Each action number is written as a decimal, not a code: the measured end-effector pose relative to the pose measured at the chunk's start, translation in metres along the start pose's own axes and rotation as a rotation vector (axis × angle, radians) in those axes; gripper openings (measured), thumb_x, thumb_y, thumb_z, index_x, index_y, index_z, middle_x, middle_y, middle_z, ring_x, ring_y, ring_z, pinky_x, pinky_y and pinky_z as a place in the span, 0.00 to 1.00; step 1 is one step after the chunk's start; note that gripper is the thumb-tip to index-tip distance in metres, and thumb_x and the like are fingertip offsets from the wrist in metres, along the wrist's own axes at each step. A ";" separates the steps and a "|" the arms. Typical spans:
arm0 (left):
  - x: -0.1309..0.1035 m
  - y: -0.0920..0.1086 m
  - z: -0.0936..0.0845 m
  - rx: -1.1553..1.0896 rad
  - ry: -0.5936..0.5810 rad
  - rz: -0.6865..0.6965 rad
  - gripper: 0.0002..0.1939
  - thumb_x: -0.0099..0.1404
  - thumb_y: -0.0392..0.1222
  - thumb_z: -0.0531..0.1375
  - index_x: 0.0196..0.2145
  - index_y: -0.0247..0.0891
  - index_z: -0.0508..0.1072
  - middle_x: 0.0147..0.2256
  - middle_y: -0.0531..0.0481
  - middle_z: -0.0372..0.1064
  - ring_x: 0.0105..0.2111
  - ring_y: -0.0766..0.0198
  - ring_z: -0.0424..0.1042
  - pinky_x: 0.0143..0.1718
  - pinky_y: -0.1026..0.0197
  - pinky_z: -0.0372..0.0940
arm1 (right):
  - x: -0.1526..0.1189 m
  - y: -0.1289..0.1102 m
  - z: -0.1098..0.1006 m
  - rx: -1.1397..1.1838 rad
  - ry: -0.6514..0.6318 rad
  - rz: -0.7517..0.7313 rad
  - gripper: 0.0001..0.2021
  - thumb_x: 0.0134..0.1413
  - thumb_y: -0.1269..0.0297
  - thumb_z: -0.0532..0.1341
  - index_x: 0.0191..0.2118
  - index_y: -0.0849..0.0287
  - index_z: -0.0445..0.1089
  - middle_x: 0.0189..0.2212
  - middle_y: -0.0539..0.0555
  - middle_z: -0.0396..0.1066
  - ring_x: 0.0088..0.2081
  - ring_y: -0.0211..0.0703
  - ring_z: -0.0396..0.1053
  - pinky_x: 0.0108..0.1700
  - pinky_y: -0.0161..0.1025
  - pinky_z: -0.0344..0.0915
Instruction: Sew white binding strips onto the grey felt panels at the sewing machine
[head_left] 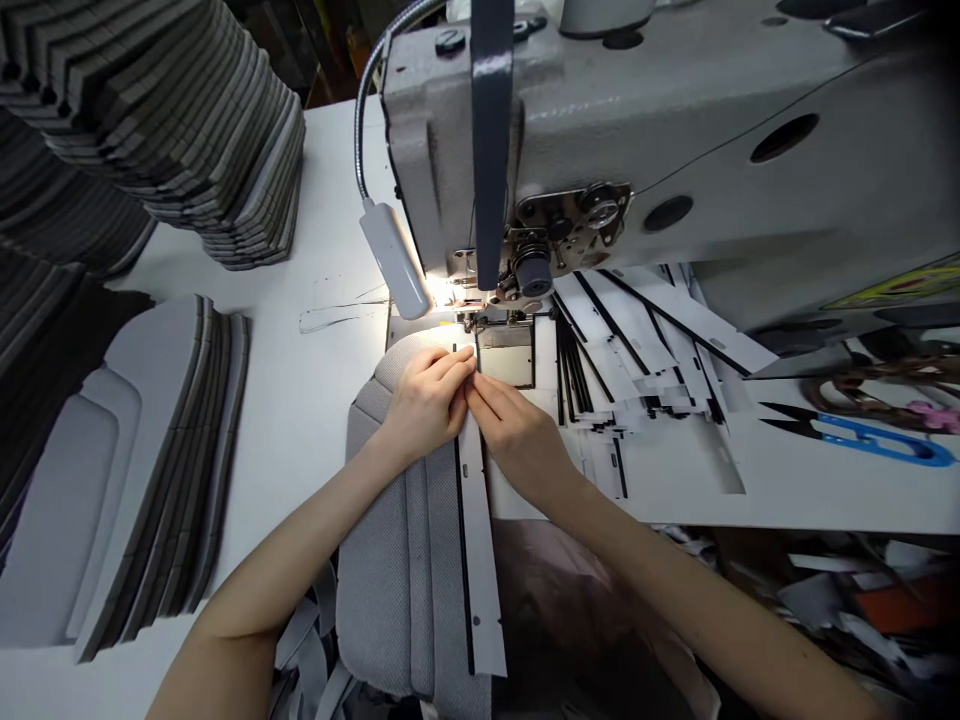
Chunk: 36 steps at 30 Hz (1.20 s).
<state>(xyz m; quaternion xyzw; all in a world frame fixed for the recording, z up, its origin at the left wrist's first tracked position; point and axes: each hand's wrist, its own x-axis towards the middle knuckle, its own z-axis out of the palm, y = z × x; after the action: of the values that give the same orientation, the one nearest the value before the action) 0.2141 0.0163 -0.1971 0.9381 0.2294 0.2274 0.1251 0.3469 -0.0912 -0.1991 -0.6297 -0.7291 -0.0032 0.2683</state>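
Note:
A padded grey fabric panel [382, 560] lies under the sewing machine [517, 265], its far end at the needle area. Along its right edge runs a white strip [481, 580] with a black edge and small holes. My left hand [429, 400] rests on the panel close to the needle, fingers bent together, pinching the strip's upper part against the fabric. From the right, my right hand [517, 430] pinches the edge of the panel and strip at the same spot. The fingertips of both hands nearly meet there. The needle tip itself is hard to make out.
A lit lamp [396, 260] on a bendable neck hangs left of the needle. Several loose white strips [637, 340] lie right of it, with blue thread snips [862, 435] farther right. Stacks of grey panels [172, 120] and more padded pieces [161, 440] stand at left.

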 end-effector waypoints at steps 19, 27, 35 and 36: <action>0.025 -0.011 0.007 0.174 0.001 0.042 0.13 0.68 0.32 0.49 0.44 0.34 0.71 0.48 0.40 0.74 0.47 0.53 0.70 0.49 0.49 0.68 | -0.108 -0.053 -0.029 0.808 -0.412 0.592 0.07 0.57 0.67 0.59 0.28 0.56 0.62 0.23 0.48 0.68 0.25 0.40 0.68 0.28 0.35 0.61; -0.021 0.031 0.001 0.147 0.021 0.013 0.19 0.69 0.32 0.52 0.56 0.32 0.68 0.55 0.37 0.70 0.50 0.52 0.69 0.53 0.48 0.69 | -0.121 -0.050 -0.017 1.131 -0.333 0.708 0.12 0.64 0.60 0.56 0.29 0.55 0.60 0.23 0.47 0.64 0.25 0.35 0.64 0.23 0.30 0.56; -0.052 0.062 -0.003 0.118 0.018 0.007 0.22 0.69 0.31 0.54 0.60 0.31 0.65 0.56 0.34 0.68 0.52 0.50 0.66 0.51 0.47 0.70 | -0.135 -0.054 -0.002 1.020 -0.099 0.603 0.22 0.59 0.71 0.56 0.59 0.57 0.59 0.28 0.47 0.71 0.28 0.35 0.71 0.30 0.32 0.69; -0.052 0.062 -0.003 0.113 0.018 0.007 0.22 0.69 0.31 0.54 0.60 0.31 0.64 0.56 0.34 0.68 0.51 0.50 0.66 0.51 0.47 0.70 | -0.135 -0.053 -0.002 0.984 -0.107 0.557 0.27 0.60 0.72 0.55 0.64 0.56 0.56 0.28 0.47 0.71 0.27 0.35 0.70 0.31 0.32 0.69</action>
<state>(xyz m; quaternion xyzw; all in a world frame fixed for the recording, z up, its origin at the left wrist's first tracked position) 0.1948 -0.0619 -0.1924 0.9423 0.2398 0.2232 0.0691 0.3071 -0.2267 -0.2332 -0.5983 -0.4636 0.4396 0.4836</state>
